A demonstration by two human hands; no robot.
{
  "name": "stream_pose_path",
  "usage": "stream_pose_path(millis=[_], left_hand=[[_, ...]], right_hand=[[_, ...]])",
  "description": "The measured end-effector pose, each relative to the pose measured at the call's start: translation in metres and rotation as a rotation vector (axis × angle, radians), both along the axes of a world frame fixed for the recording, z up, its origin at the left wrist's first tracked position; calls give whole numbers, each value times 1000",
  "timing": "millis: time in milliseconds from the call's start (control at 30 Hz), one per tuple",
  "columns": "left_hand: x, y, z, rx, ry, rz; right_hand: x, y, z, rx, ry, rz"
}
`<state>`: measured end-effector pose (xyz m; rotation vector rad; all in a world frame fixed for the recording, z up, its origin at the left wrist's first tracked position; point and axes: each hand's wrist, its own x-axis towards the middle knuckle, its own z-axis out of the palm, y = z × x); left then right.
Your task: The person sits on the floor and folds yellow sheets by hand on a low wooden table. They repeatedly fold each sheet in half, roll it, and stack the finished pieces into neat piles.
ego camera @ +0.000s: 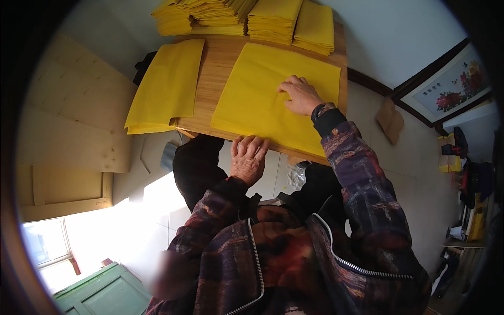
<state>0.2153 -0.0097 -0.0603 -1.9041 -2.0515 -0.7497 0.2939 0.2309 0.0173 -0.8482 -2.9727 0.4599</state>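
Observation:
Spread on the wooden table (214, 73) in front of me is a large yellow sheet (252, 92), paper or thin cloth. My right hand (301, 94) rests on its right half with the fingers bent and the tips on the surface, where faint creases show. Its palm and thumb side are partly hidden. At the table's near edge, my left hand (249, 157) lays its fingertips along the sheet's border; whether it pinches the border is not visible. To the left, another yellow piece (167, 84) appears folded and hangs over the table's left edge.
Stacks of folded yellow pieces (273, 19) line the table's far side against the wall. A framed flower picture (449, 86) leans at the right. Clear plastic (296, 176) lies on the floor between my legs. A pale wooden cabinet (75, 118) stands left, a green panelled piece (110, 293) lower left.

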Motion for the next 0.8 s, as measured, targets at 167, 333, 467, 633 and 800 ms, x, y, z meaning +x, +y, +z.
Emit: stream_pose_path(millis=[167,333,467,633,800], left_hand=[[-1,1,-1,12,37,-3],[-2,0,-1,5,47,-2],[-1,2,-1,18,12,1],[0,2,-2,20,9,9],[1,2,-1,18,17,13]], right_hand=[[-16,-13,-4,2,39,73],[-21,7,0,-35,-42,104],[4,11,7,-82,73,153],[59,-4,5,-117,-53,135],[77,12,-1,-65,47,58]])
